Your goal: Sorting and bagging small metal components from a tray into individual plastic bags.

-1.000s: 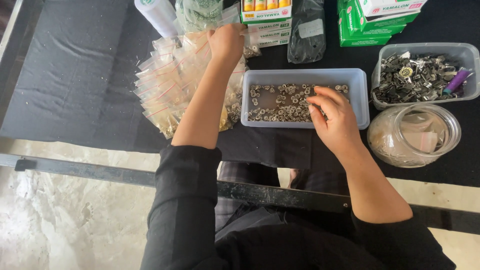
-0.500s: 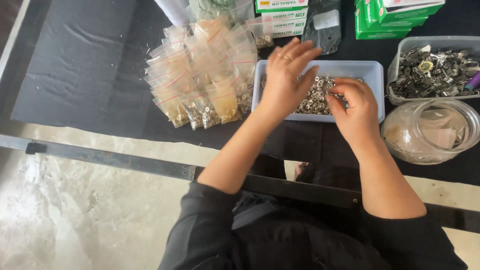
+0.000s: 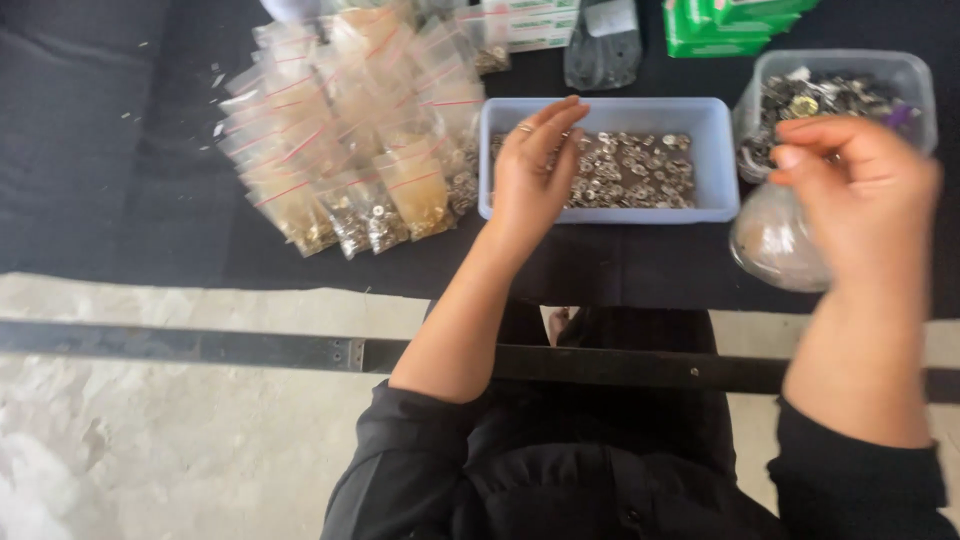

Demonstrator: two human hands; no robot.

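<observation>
My left hand [image 3: 535,170] hovers flat over the left end of a pale blue tray [image 3: 600,214], fingers stretched out, a ring on one finger, nothing visible in it. Small silver metal pieces [image 3: 640,170] cover the tray's bottom. My right hand [image 3: 860,200] is blurred and raised to the right of the tray, above a round glass jar [image 3: 772,248]. Its fingertips are pinched together; whether they hold a piece cannot be seen. A pile of small clear zip bags [image 3: 360,130] filled with metal parts lies left of the tray.
A clear plastic box [image 3: 918,72] of mixed metal parts stands at the back right. Green cartons [image 3: 720,25] and a dark pouch [image 3: 603,45] sit behind the tray. A black cloth [image 3: 100,150] covers the table; a dark metal bar [image 3: 200,350] runs along the near side.
My left hand came from the bag pile to the tray's left end. My right hand lifted out of the tray and swung right, over the jar.
</observation>
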